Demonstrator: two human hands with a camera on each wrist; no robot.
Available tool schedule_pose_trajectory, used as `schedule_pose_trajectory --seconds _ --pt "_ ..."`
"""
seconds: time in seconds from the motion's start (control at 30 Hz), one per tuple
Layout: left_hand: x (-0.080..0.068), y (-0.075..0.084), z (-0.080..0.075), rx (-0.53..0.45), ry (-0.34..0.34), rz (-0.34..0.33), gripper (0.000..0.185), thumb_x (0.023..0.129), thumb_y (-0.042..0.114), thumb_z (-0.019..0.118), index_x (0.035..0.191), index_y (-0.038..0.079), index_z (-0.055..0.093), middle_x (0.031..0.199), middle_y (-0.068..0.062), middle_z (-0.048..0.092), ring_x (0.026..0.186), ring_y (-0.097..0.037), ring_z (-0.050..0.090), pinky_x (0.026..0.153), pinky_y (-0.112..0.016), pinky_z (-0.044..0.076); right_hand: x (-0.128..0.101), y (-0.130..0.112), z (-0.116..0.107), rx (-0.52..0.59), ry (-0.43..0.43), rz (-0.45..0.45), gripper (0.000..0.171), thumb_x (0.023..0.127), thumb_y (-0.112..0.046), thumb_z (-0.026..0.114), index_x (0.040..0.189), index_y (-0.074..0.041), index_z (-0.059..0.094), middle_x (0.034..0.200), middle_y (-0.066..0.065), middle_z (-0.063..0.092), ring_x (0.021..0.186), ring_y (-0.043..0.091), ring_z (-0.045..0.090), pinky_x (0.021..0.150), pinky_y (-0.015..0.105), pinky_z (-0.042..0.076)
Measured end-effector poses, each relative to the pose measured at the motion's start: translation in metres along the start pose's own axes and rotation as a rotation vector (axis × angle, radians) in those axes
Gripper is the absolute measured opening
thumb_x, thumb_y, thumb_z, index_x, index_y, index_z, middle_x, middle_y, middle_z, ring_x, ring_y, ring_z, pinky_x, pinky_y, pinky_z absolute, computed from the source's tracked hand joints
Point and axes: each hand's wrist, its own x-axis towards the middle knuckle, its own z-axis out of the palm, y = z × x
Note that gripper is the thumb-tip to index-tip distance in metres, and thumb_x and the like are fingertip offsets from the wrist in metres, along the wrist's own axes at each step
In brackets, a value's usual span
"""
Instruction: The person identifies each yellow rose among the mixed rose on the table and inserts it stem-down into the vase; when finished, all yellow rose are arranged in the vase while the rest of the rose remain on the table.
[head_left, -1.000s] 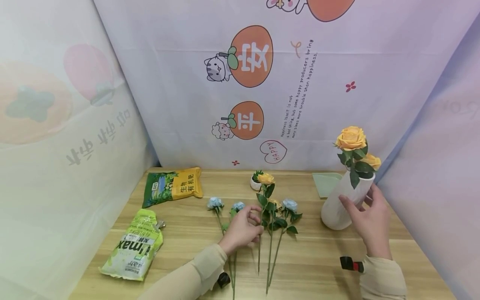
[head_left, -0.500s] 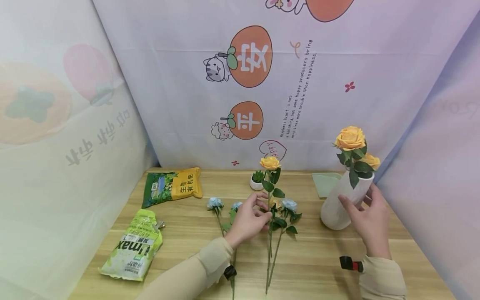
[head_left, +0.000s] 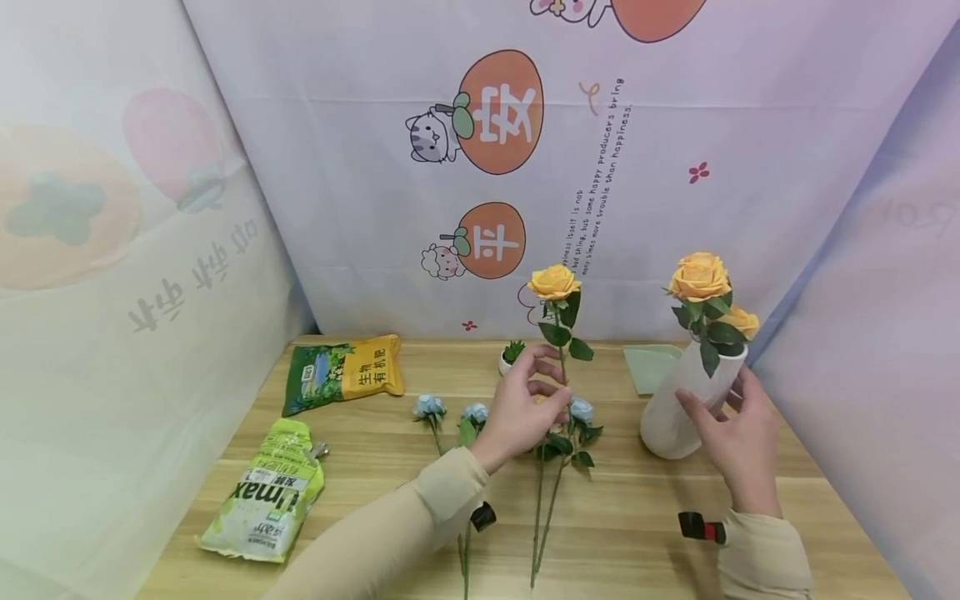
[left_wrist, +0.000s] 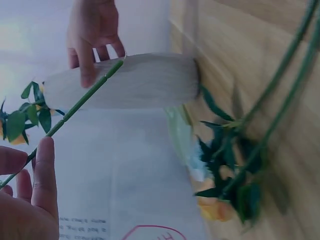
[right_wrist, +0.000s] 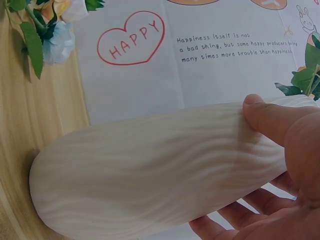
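Note:
My left hand (head_left: 525, 408) pinches the stem of a yellow rose (head_left: 553, 283) held upright above the table. Its cut green stem end (left_wrist: 116, 67) shows in the left wrist view, crossing in front of the vase. My right hand (head_left: 738, 442) grips the ribbed white vase (head_left: 686, 408) near its upper part, thumb on the near side, the base on the table. Two yellow roses (head_left: 700, 277) with dark leaves stand in the vase. Blue flowers (head_left: 428, 406) on long stems lie on the table; another yellow rose (left_wrist: 215, 209) lies there, mostly hidden by my left hand in the head view.
A green-and-yellow fertilizer bag (head_left: 345, 375) and a lime-green-and-white bag (head_left: 270, 500) lie at the left. A small potted succulent (head_left: 513, 352) and a pale green tray (head_left: 651, 367) sit at the back, before a printed cloth (head_left: 360, 208).
My left hand has lifted the yellow rose up and to the right, off the other flowers toward the vase. The right hand and vase have stayed put.

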Motion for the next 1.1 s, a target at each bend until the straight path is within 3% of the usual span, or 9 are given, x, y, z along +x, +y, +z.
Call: schedule_pose_trajectory --seconds 0.2,0.43,0.53,0.67,0.9,1.1 --pt "0.019 0.023 0.02 -0.027 -0.004 0.117 0.049 0.101 -0.002 0.072 0.141 0.02 0.053 0.112 -0.003 0.063 0.091 -0.019 0.074 0.073 -0.045 0.068 0.0 0.0 -0.001 0.001 -0.006 0.008 0.095 0.098 -0.043 0.081 0.171 -0.018 0.027 0.17 0.019 0.037 0.146 0.053 0.045 0.103 0.075 0.047" --pt "0.044 0.049 0.049 -0.086 -0.007 0.247 0.049 0.099 -0.009 0.07 0.14 0.011 0.051 0.11 -0.009 0.061 0.09 -0.038 0.074 0.073 -0.04 0.068 0.0 0.001 -0.001 -0.003 0.005 -0.012 0.094 0.097 -0.04 0.082 0.171 -0.016 0.028 0.168 0.02 0.039 0.144 0.054 0.047 0.102 0.073 0.048" --pt "0.052 0.059 0.06 -0.077 -0.017 0.297 0.049 0.1 -0.008 0.07 0.14 0.011 0.05 0.11 -0.012 0.061 0.09 -0.036 0.075 0.073 -0.038 0.068 0.0 0.001 0.0 -0.001 0.011 -0.013 0.094 0.097 -0.041 0.082 0.171 -0.017 0.029 0.168 0.019 0.039 0.144 0.054 0.047 0.102 0.074 0.048" --pt "0.061 0.071 0.071 -0.054 -0.02 0.36 0.05 0.1 -0.008 0.07 0.141 0.012 0.049 0.112 -0.015 0.06 0.091 -0.029 0.076 0.074 -0.034 0.067 0.001 0.0 0.001 0.002 0.017 -0.008 0.095 0.097 -0.042 0.082 0.171 -0.019 0.028 0.169 0.018 0.038 0.145 0.054 0.046 0.102 0.074 0.048" --pt "0.079 0.086 0.089 0.05 0.029 0.497 0.052 0.1 -0.008 0.071 0.142 0.01 0.047 0.111 -0.015 0.064 0.091 -0.002 0.071 0.074 -0.024 0.065 0.003 0.0 0.0 -0.014 0.02 -0.025 0.095 0.096 -0.043 0.083 0.171 -0.018 0.029 0.167 0.018 0.041 0.144 0.053 0.048 0.101 0.072 0.05" --pt "0.092 0.094 0.105 0.126 0.085 0.591 0.051 0.098 -0.007 0.074 0.141 0.007 0.049 0.11 -0.014 0.067 0.09 -0.001 0.071 0.074 -0.016 0.062 0.002 0.002 -0.001 -0.015 0.018 -0.03 0.095 0.096 -0.044 0.083 0.171 -0.02 0.029 0.168 0.017 0.041 0.142 0.053 0.05 0.101 0.072 0.051"
